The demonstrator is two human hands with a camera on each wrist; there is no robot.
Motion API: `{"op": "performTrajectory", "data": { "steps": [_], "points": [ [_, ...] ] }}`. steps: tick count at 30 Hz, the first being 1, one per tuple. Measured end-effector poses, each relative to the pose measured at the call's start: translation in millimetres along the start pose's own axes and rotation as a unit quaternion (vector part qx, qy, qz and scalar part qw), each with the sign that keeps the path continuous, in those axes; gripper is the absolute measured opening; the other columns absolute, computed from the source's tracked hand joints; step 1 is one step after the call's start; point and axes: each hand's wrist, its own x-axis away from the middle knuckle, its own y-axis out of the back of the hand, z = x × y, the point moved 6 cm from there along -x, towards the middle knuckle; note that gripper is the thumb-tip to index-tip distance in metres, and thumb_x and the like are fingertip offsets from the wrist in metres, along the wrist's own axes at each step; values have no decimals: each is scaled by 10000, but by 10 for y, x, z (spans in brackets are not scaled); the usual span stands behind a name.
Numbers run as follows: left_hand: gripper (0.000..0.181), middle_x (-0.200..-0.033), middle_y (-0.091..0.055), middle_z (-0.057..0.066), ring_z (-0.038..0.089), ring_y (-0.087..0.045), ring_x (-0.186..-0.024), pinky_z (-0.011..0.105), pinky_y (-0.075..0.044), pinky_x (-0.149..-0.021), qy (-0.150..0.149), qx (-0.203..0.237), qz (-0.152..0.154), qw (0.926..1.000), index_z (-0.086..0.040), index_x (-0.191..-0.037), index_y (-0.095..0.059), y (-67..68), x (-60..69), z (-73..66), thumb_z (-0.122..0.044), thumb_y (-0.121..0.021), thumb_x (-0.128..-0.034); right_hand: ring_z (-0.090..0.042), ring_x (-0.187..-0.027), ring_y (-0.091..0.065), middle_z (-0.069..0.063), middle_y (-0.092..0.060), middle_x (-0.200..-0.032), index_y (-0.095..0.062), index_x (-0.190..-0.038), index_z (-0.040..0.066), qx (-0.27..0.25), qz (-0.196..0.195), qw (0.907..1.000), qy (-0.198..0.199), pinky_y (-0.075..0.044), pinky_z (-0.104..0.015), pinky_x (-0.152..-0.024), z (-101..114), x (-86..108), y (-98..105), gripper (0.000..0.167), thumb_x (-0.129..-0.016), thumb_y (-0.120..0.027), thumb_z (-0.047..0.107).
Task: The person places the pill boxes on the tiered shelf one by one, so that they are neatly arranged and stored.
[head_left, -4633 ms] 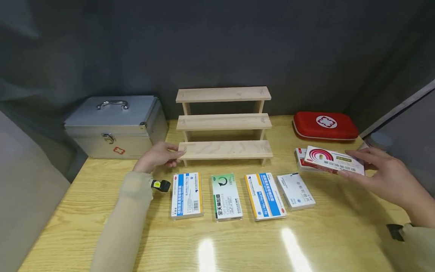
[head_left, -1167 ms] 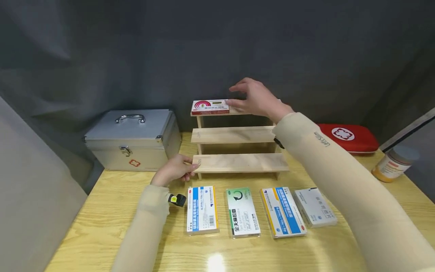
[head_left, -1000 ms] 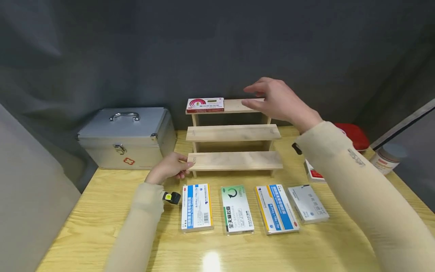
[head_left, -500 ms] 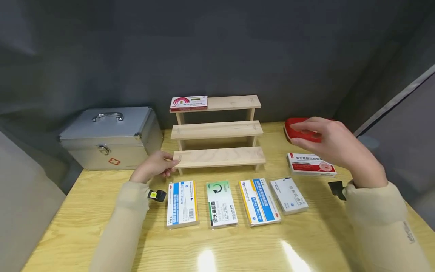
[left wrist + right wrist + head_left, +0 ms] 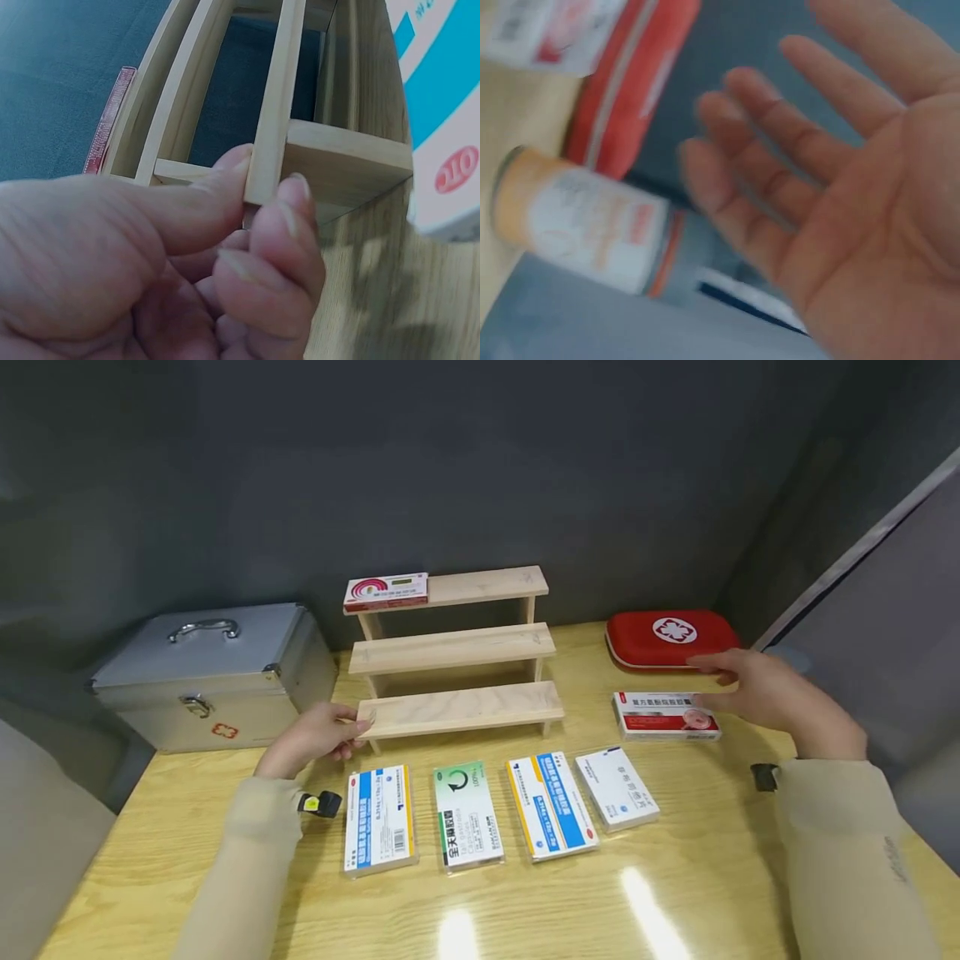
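Note:
My left hand [image 5: 317, 735] pinches the left end of the lowest board of a three-tier wooden shelf [image 5: 457, 711]; the left wrist view shows thumb and fingertips on either side of the board [image 5: 274, 112]. Over the right end of a red-and-white medicine box [image 5: 660, 723] hovers my right hand [image 5: 776, 697]. Its fingers look spread and its palm holds nothing in the right wrist view, where the medicine box [image 5: 555, 34] lies apart from them. A medicine box with pink rings [image 5: 386, 592] lies on the top board, at the left.
Before the shelf lie two blue-and-white boxes [image 5: 380, 820] [image 5: 552, 806], a green-and-white box [image 5: 468, 817] and a white box [image 5: 617, 788]. A silver case [image 5: 210, 677] stands left, a red first-aid pouch [image 5: 652, 639] back right. A pill bottle [image 5: 581, 221] stands beside the pouch.
My right hand placed the pink-ringed box on the top board, released it, then moved right and down to the red-and-white box. My left hand keeps its grip on the shelf.

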Motion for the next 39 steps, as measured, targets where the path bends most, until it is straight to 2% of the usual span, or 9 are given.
{"op": "performTrajectory", "data": {
  "steps": [3, 5, 7, 10, 16, 23, 31, 39],
  "points": [
    [337, -884, -677, 181, 157, -576, -616, 263, -482, -550, 35, -22, 11, 10000, 56, -1173, -597, 8, 14, 2, -244, -587, -1020, -500, -1177, -382, -325, -372, -1397, -381, -1508, 90, -1, 578, 9977, -368, -482, -635, -831, -187, -65, -173, 935, -776, -809, 485],
    [346, -895, -674, 187, 159, -579, -628, 264, -484, -558, 48, -63, 41, 10000, 60, -1191, -587, 8, 16, 3, -243, -580, -1024, -507, -1225, -332, -333, -312, -1444, -339, -1529, 105, 47, 821, 9960, -361, -439, -677, -876, -245, -110, -283, 985, -758, -820, 485],
    [348, -891, -674, 180, 161, -581, -633, 263, -485, -556, 75, -74, 23, 9999, 57, -1205, -579, 7, 12, 4, -239, -584, -1022, -509, -1267, -280, -336, -275, -1476, -323, -1536, 110, 52, 893, 9957, -248, -375, -713, -935, -264, -159, -363, 1011, -739, -843, 451],
    [334, -883, -668, 168, 159, -583, -638, 257, -483, -557, 119, -35, 37, 9999, 58, -1191, -586, 0, 11, 10, -231, -581, -1023, -510, -1285, -267, -332, -266, -1490, -313, -1537, 103, 91, 910, 9957, -115, -333, -718, -975, -263, -219, -442, 1026, -726, -861, 410],
    [336, -878, -666, 162, 155, -585, -637, 258, -486, -550, 181, 126, 17, 9998, 64, -1199, -584, 7, 44, 36, -221, -583, -1021, -501, -1230, -309, -329, -269, -1469, -302, -1543, 116, 282, 1031, 9938, -322, -326, -727, -964, -294, -261, -519, 1041, -716, -863, 410],
    [405, -896, -668, 164, 161, -593, -646, 264, -491, -561, 192, 132, 29, 9997, 86, -1293, -523, -3, 24, 28, -210, -581, -1022, -501, -1217, -346, -327, -326, -1439, -343, -1522, 75, 376, 926, 9944, -340, -329, -724, -964, -359, -268, -549, 1027, -707, -867, 415],
    [401, -902, -662, 177, 160, -591, -645, 266, -494, -562, 198, 100, 12, 9998, 78, -1292, -529, -1, -6, 23, -214, -582, -1022, -515, -1204, -335, -324, -314, -1436, -359, -1518, 93, 301, 931, 9938, -526, -320, -742, -949, -420, -288, -562, 1038, -689, -876, 444],
    [406, -895, -659, 180, 156, -582, -631, 261, -484, -549, 169, 157, 14, 9997, 82, -1302, -516, -1, -4, 34, -207, -577, -1024, -518, -1201, -336, -332, -308, -1426, -366, -1510, 78, 233, 931, 9943, -473, -309, -747, -952, -445, -321, -574, 1048, -677, -882, 452]
  ]
}}
